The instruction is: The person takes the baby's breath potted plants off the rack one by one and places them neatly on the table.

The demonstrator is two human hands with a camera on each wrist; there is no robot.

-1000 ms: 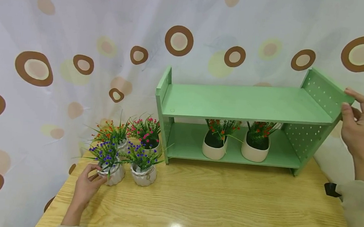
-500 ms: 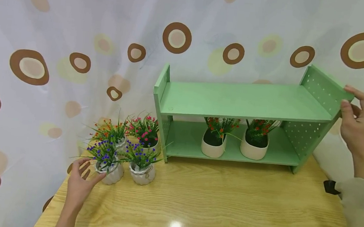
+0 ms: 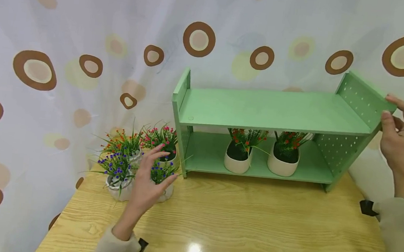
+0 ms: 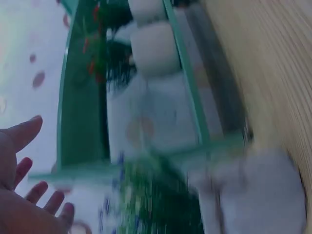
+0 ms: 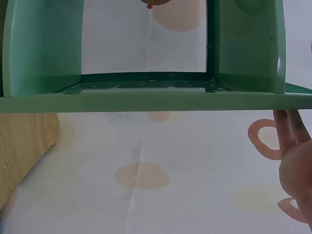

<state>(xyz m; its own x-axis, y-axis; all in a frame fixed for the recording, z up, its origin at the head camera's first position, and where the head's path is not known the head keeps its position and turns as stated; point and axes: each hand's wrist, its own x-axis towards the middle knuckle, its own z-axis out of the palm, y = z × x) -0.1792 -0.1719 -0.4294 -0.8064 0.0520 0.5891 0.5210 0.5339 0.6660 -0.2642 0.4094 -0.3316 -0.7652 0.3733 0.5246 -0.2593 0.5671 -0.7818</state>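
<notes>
My left hand (image 3: 147, 183), fingers spread and holding nothing, is in front of a white pot of blue artificial flowers (image 3: 162, 171) and partly hides it. The blurred left wrist view has that blue-flowered plant (image 4: 151, 195) beside the hand (image 4: 29, 195); contact cannot be told. A second blue-flowered pot (image 3: 119, 189) stands just left of the hand. Behind are an orange-flowered plant (image 3: 121, 144) and a pink-flowered plant (image 3: 161, 136). At the far right my right hand (image 3: 403, 135) grips the top front corner of the green shelf's (image 3: 276, 109) side panel, thumb in front.
On the lower board of the shelf stand two cream pots with red flowers, one left (image 3: 238, 162) and one right (image 3: 283, 162). The wooden table (image 3: 251, 224) extends in front. A dotted curtain (image 3: 227, 19) hangs behind.
My left hand let go of the left blue-flowered pot, drew back to the left, then swung right to the other blue-flowered pot. The right hand keeps its grip on the shelf.
</notes>
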